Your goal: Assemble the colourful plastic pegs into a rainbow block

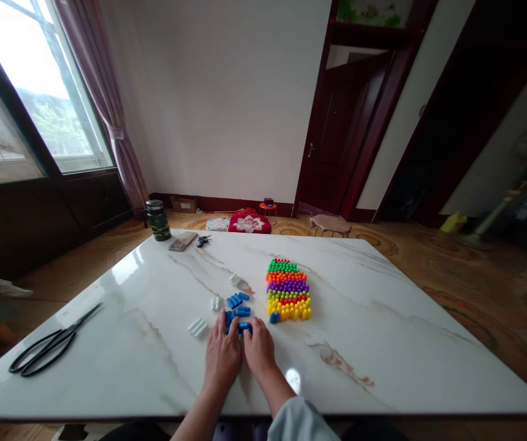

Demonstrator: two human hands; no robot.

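My left hand reaches forward over the white table, its fingers bent down around small blue plastic pegs that they partly hide. Close beside it, my right hand has its fingers drawn in on a blue peg lying between the two hands. Just beyond my fingertips are more blue pegs, lying on their sides. White pegs lie in small groups to the left. To the right stands a block of upright pegs in coloured rows: green, orange, purple, olive, red and yellow, with blue ones at its near left corner.
Black-handled scissors lie at the left of the marble-patterned table. A camouflage flask, a phone and keys are at the far left edge. Beyond the table are a round stool and a red cushion.
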